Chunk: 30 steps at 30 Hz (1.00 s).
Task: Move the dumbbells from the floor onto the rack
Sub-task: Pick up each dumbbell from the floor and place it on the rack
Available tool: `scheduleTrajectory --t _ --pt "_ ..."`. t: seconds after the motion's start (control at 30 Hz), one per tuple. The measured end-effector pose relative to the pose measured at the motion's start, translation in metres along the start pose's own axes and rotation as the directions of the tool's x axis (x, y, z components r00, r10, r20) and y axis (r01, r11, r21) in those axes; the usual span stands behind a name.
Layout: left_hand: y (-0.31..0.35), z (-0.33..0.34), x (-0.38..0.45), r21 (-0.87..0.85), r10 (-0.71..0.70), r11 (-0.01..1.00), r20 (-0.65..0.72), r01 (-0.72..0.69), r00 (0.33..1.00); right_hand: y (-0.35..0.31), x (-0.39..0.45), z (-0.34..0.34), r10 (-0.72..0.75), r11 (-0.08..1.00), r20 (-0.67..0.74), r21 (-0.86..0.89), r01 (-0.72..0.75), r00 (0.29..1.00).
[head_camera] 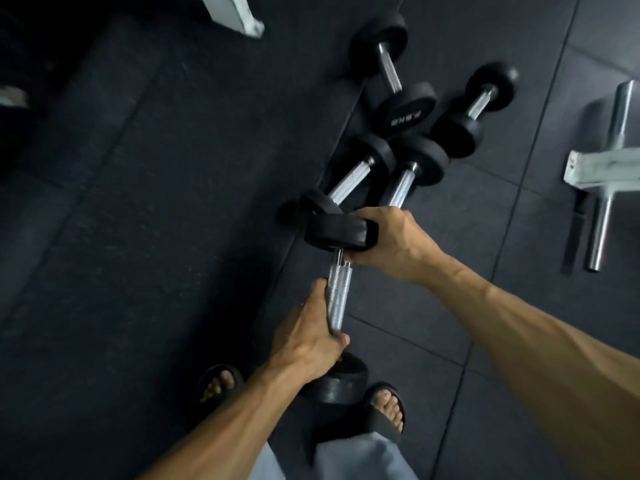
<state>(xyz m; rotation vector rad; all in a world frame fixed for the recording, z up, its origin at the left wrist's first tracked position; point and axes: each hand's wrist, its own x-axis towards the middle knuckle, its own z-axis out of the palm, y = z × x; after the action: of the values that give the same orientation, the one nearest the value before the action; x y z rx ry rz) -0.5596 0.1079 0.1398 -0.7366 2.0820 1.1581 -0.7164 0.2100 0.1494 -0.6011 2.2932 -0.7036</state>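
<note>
Above the dark rubber floor (138,220), a dumbbell (337,296) is hanging nearly upright: the left hand (308,337) is gripping its knurled handle and the right hand (384,240) is curling round its upper head. Four more dumbbells (391,67) are lying just beyond, near a white metal frame (602,168).

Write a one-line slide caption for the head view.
Both hands lift a black-headed, chrome-handled dumbbell: left hand grips the handle, right hand holds the upper head.
</note>
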Motion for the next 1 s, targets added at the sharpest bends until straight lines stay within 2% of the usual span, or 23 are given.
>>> scheduleTrajectory --t 0.33,0.57,0.8,1.0 --pt "0.097 -0.211 -0.135 0.017 0.179 0.984 -0.165 -0.179 0.970 -0.242 -0.024 -0.158 -0.204 0.978 -0.141 -0.084 0.193 0.969" --pt "0.140 -0.355 -0.239 0.028 0.264 0.963 -0.294 -0.268 0.919 -0.414 -0.041 -0.243 -0.343 0.938 -0.148 -0.112 0.328 0.928" --pt "0.153 -0.469 -0.297 0.036 0.224 0.971 -0.466 -0.235 0.856 -0.552 -0.015 -0.284 -0.531 0.844 -0.082 -0.140 0.518 0.843" --pt "0.161 -0.553 -0.302 -0.031 0.109 0.988 -0.566 -0.152 0.818 -0.638 0.047 -0.303 -0.639 0.763 0.006 -0.124 0.635 0.769"
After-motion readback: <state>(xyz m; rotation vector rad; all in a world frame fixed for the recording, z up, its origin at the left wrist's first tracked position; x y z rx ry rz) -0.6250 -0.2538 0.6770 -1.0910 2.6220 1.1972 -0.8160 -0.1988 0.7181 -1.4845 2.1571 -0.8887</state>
